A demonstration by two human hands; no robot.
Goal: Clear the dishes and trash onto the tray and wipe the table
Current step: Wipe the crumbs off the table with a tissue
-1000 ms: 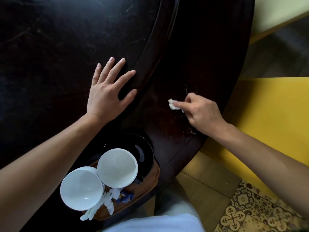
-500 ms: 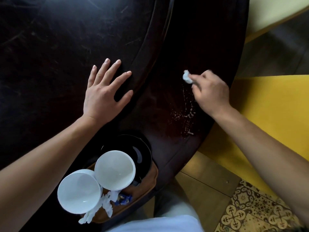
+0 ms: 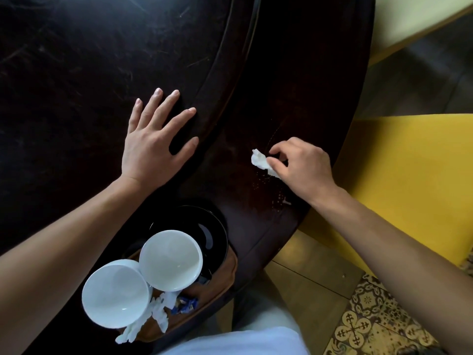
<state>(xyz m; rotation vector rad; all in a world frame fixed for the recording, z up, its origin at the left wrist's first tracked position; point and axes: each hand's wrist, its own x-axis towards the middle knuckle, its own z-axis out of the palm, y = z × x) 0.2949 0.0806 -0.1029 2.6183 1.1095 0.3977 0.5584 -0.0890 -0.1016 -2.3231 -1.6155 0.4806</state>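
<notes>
My right hand (image 3: pixel 300 166) pinches a small crumpled white tissue (image 3: pixel 261 162) and presses it on the dark round table's (image 3: pixel 76 85) outer ring, just above a patch of pale crumbs (image 3: pixel 275 194). My left hand (image 3: pixel 153 142) lies flat with fingers spread on the raised inner disc of the table. At the near edge a brown tray (image 3: pixel 225 275) carries a black plate (image 3: pixel 212 237), two white bowls (image 3: pixel 171 260) (image 3: pixel 116 293), crumpled white napkins (image 3: pixel 156 316) and a blue wrapper (image 3: pixel 185 304).
A yellow seat (image 3: pixel 399 180) stands close to the table's right edge. Another pale yellow surface (image 3: pixel 414 14) is at the top right. Wood and patterned tile floor (image 3: pixel 371 321) lies below right. My white clothing (image 3: pixel 243 342) shows at the bottom.
My right hand has swept the tissue back toward me and left across the outer ring, after reaching farther away half a second ago. The left hand stayed flat.
</notes>
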